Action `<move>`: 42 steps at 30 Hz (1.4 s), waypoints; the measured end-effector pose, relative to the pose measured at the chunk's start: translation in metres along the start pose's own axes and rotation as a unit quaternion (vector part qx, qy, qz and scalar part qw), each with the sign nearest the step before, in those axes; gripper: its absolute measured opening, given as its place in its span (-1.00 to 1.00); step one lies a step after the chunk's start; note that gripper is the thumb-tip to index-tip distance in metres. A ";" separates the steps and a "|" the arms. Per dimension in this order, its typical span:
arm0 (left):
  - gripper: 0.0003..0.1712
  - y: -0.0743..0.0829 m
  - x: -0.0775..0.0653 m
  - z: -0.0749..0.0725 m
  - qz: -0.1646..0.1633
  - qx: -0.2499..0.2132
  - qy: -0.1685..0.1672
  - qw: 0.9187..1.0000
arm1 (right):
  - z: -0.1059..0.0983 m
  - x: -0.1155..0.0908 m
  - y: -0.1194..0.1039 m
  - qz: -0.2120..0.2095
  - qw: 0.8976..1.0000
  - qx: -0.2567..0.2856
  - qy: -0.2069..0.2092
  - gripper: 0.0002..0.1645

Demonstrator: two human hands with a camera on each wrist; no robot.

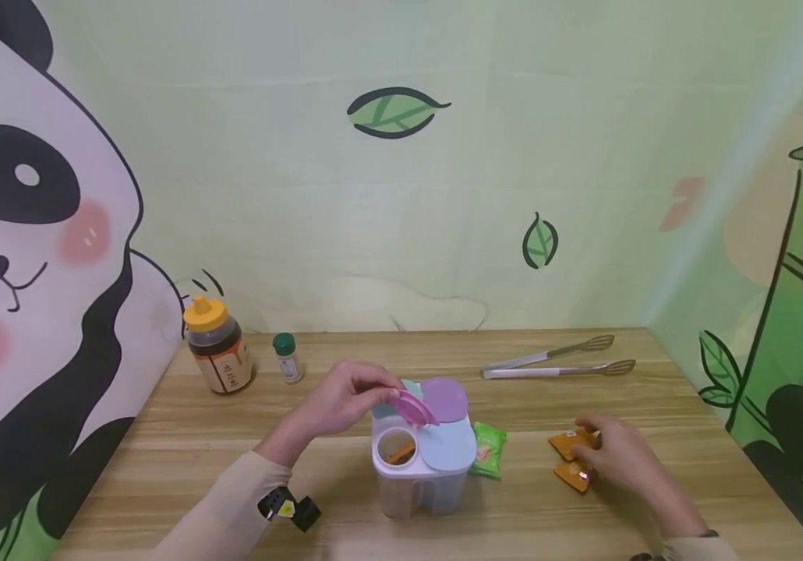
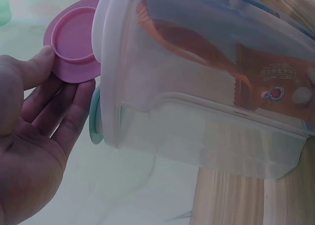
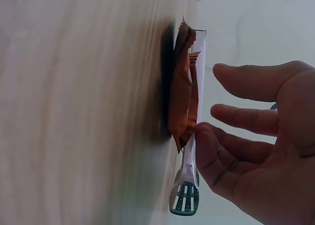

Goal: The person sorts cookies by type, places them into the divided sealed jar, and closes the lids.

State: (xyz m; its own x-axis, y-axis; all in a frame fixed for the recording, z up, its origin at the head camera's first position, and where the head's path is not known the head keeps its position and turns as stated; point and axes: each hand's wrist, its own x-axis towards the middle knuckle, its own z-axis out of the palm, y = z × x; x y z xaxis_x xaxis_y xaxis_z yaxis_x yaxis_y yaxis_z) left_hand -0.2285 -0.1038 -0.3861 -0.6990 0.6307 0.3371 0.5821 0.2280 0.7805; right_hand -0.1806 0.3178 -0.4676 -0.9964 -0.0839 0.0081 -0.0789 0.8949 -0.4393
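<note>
My left hand [image 1: 345, 399] pinches a round pink lid [image 2: 74, 35] between thumb and fingers, tilted up above one round opening of a divided, see-through storage container [image 1: 396, 495]. Through the wall in the left wrist view, orange packets [image 2: 275, 82] show inside that compartment. Purple [image 1: 443, 399], light blue [image 1: 448, 445] and mint lids cover the other openings. On the right, my right hand [image 1: 619, 456] hovers at two orange snack packets [image 1: 573, 474] on the table, fingers spread and slightly bent. In the right wrist view one fingertip meets or nearly meets a packet's edge [image 3: 181, 94].
A green packet [image 1: 489, 450] lies just right of the container. Behind are metal tongs [image 1: 528, 373] with slotted ends. Farther left stand a yellow-capped sauce bottle [image 1: 222, 358] and a small green-capped bottle [image 1: 289, 365]. A printed panda backdrop [image 1: 268, 195] rises behind the wooden table [image 1: 184, 460].
</note>
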 end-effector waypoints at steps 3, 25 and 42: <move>-0.88 0.001 0.000 0.000 -0.002 0.002 0.000 1.000 | 0.001 0.001 0.001 -0.004 1.000 0.001 -0.001 -0.39; -0.87 0.002 0.000 -0.001 -0.019 0.000 -0.002 1.000 | 0.012 0.013 -0.002 0.016 0.999 -0.040 -0.016 -0.70; -0.87 0.002 -0.001 0.000 -0.010 0.001 -0.002 1.000 | 0.012 0.021 -0.011 0.033 0.998 -0.061 -0.012 -0.62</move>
State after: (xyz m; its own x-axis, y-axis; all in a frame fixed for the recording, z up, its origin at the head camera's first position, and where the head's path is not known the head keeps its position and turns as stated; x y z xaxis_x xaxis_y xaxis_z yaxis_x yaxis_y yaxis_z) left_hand -0.2267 -0.1046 -0.3851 -0.7093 0.6286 0.3189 0.5681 0.2420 0.7865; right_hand -0.2002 0.3007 -0.4733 -0.9988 -0.0313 -0.0388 -0.0170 0.9451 -0.3265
